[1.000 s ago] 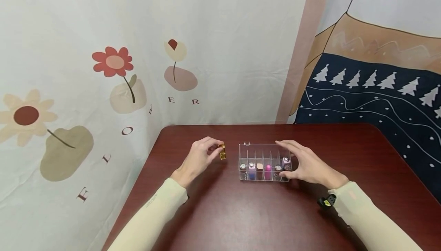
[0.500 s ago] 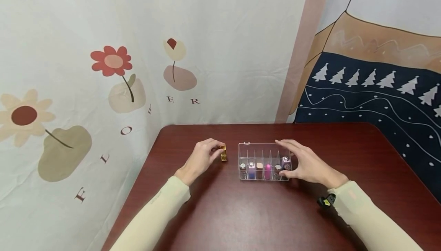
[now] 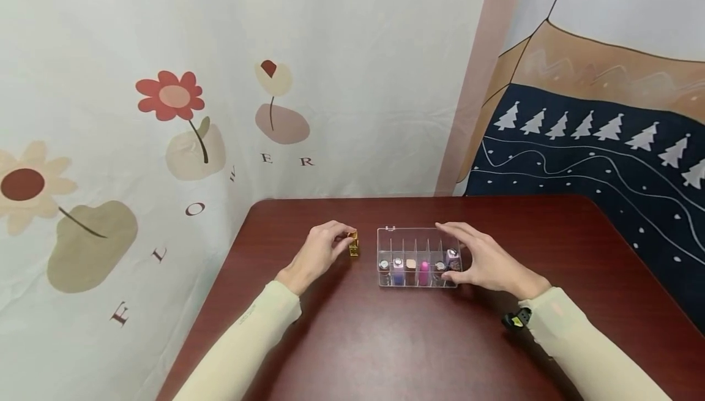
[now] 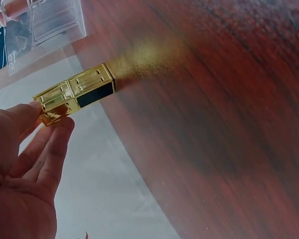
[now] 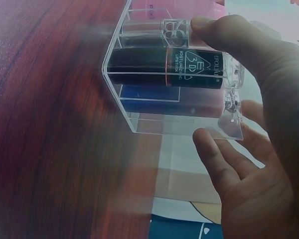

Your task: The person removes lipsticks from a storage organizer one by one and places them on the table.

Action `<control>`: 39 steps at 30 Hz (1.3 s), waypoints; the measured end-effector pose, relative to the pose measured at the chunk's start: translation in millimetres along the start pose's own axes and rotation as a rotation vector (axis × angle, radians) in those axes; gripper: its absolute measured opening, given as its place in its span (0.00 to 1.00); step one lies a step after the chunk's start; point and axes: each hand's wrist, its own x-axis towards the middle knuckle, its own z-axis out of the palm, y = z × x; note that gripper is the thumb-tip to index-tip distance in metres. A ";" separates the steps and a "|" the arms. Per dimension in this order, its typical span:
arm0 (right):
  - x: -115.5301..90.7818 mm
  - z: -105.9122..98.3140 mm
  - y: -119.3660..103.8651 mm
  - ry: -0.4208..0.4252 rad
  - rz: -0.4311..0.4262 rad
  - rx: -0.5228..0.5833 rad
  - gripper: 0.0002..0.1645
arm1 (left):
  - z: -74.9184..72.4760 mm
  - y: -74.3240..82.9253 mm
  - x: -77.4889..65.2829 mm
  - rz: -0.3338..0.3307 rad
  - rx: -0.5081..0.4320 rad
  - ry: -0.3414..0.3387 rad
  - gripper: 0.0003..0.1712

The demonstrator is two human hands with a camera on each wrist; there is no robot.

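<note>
My left hand (image 3: 316,251) pinches a gold, square-sided lipstick tube (image 4: 75,92) by its upper end, between thumb and fingers. The tube stands upright close over the table, left of a clear plastic organizer (image 3: 418,286). A black panel shows on its side in the left wrist view. My right hand (image 3: 487,260) grips the organizer's right end, thumb at the front and fingers at the back. Lipsticks fill its front row, among them a bright pink one (image 3: 424,273) and a black-bodied lipstick (image 5: 202,68) with printed lettering. The back compartments look bare.
The dark red wooden table (image 3: 380,346) reaches back to a pale flower-printed curtain (image 3: 363,82). A navy curtain (image 3: 595,150) with white trees hangs at the right. A black watch (image 3: 516,319) sits at the right wrist.
The lipstick tube has come down slightly and turned more upright in my left hand. My right hand keeps its grip on the organizer. The head view has shifted a little.
</note>
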 end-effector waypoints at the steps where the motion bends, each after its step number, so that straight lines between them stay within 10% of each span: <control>1: 0.2 -0.1 -0.2 -0.002 0.003 0.003 0.64 | -0.5 -0.1 -0.3 -0.005 -0.003 -0.004 0.09; 24: 0.2 -13.7 6.0 -0.035 0.003 0.100 0.70 | -18.5 32.7 7.1 0.026 0.131 0.061 0.15; 39: -0.4 -8.9 11.8 -0.049 -0.002 0.091 0.64 | -3.6 54.6 17.7 0.141 0.082 0.078 0.16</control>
